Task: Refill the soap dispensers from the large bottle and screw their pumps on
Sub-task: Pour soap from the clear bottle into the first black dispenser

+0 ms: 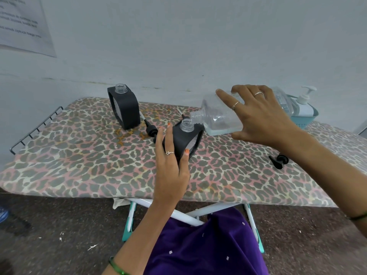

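The right hand [262, 118], fingers wrapping the large clear bottle [218, 116], is pouring into the near dispenser [184, 138] mid-board; left hand [170, 161] fingers are gripping it. Next likely: fetching a pump [279, 160].

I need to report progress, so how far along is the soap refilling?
Done: nothing visibly finished; both necks are open. In hand: the right hand tips the large clear bottle over the near black dispenser, steadied by the left hand. Left: the far black dispenser, then screwing on both black pumps.
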